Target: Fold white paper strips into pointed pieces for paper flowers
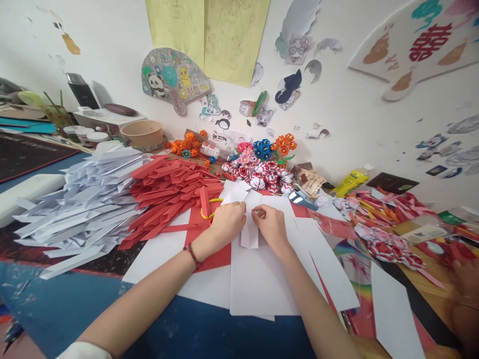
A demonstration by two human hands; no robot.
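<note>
A folded white paper strip [250, 234] stands between my hands over a stack of white paper sheets [262, 284]. My left hand [229, 220] is closed, its fingertips pressed against the strip's left edge. On the other side my right hand [272, 225] pinches the strip's right edge between thumb and fingers. A red paper sheet [219, 254] lies partly under the white ones. Just behind my left hand are a yellow loop [204, 215] and an upright red folded strip [204, 199]. A blue-handled tool [305, 200] rests beyond my right hand.
Piles of folded white strips [93, 199] and red strips [168, 189] lie to the left. Red-and-white paper flowers [262, 175] sit along the wall. At right are a yellow bottle [346, 183], more paper pieces, and another person's hand [466, 279].
</note>
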